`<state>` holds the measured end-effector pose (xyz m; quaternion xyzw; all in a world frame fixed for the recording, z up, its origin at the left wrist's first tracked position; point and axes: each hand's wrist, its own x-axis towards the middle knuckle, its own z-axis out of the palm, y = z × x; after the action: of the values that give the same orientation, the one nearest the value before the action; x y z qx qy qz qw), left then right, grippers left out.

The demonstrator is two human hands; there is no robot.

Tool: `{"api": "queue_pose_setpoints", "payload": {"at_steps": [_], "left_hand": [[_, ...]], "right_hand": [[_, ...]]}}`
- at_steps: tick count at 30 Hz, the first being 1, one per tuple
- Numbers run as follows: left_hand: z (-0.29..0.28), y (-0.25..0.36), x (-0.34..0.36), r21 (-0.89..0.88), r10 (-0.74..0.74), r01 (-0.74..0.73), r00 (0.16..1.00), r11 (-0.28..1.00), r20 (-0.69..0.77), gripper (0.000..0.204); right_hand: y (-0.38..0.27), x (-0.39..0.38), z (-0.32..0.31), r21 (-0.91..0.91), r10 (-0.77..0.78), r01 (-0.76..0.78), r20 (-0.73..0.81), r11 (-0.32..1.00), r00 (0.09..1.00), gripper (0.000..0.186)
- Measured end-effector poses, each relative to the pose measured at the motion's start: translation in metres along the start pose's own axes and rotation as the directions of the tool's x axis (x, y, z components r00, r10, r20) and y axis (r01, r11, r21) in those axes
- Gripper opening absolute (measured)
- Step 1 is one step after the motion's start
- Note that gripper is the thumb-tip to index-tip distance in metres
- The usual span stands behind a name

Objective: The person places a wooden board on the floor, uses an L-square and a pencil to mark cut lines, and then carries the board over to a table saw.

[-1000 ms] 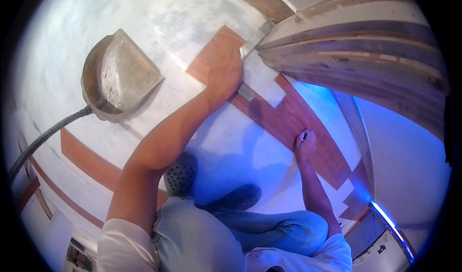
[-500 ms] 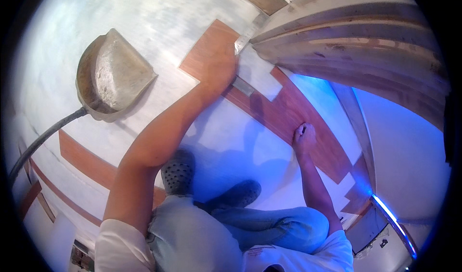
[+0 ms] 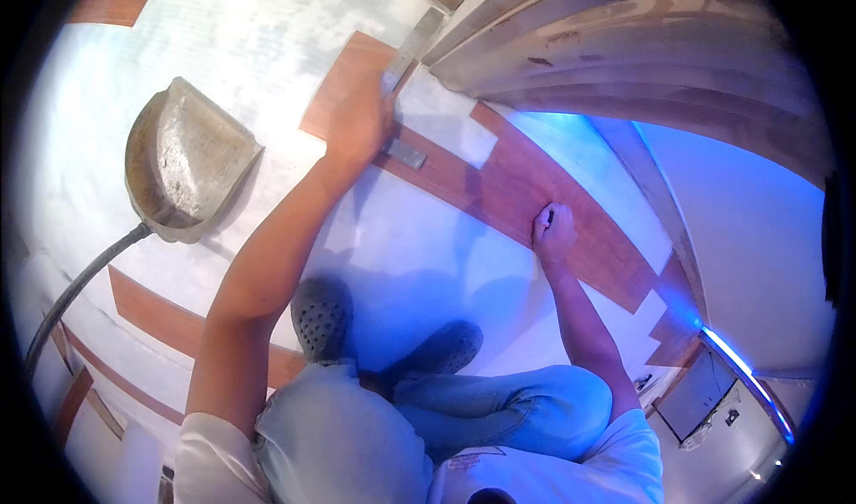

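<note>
My left hand [image 3: 358, 121] lies palm down over a wood-look brown plank [image 3: 332, 81] against a metal straightedge [image 3: 412, 45], its fingertips partly hidden. A short metal strip [image 3: 404, 153], perhaps part of the same tool, shows below that hand. My right hand [image 3: 555, 228] is closed around a small dark object, too small to name, and rests on a long brown plank [image 3: 606, 259] that runs diagonally toward the lower right. The planks lie on a whitish floor [image 3: 223, 49] around my bent legs and dark perforated clogs [image 3: 321, 317].
A dusty dustpan [image 3: 218, 147] with a long handle lies at my left, near more brown strips [image 3: 160, 312]. Along the upper right runs a bulky, worn, ridged structure [image 3: 624, 67]. A blue-lit panel [image 3: 722, 245] and a glowing light strip [image 3: 740, 361] are at the right.
The view has shifted, so the planks and upper structure sit further left and higher in the picture. Both hands stay at nearly the same spots on the planks.
</note>
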<state>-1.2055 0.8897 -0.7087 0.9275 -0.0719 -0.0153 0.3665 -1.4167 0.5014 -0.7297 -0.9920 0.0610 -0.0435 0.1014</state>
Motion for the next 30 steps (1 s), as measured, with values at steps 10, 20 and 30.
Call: {"api": "queue_pose_setpoints", "payload": {"at_steps": [10, 20, 30], "left_hand": [[-0.033, -0.013, -0.079, 0.023, -0.166, 0.165, 0.983, 0.986, 0.078, 0.038], [-0.024, -0.004, -0.079, 0.170, -0.110, 0.100, 0.993, 0.980, 0.047, 0.041], [-0.022, -0.004, -0.079, 0.207, -0.129, 0.113, 0.989, 0.972, 0.068, 0.042]], "right_hand": [[0.001, 0.003, 0.001, 0.028, -0.065, 0.067, -0.058, 0.997, 0.996, 0.006], [0.000, 0.000, 0.001, 0.023, -0.033, 0.034, -0.070, 0.999, 0.997, 0.005], [-0.005, 0.002, -0.002, 0.027, -0.050, 0.052, -0.057, 0.998, 0.997, 0.006]]}}
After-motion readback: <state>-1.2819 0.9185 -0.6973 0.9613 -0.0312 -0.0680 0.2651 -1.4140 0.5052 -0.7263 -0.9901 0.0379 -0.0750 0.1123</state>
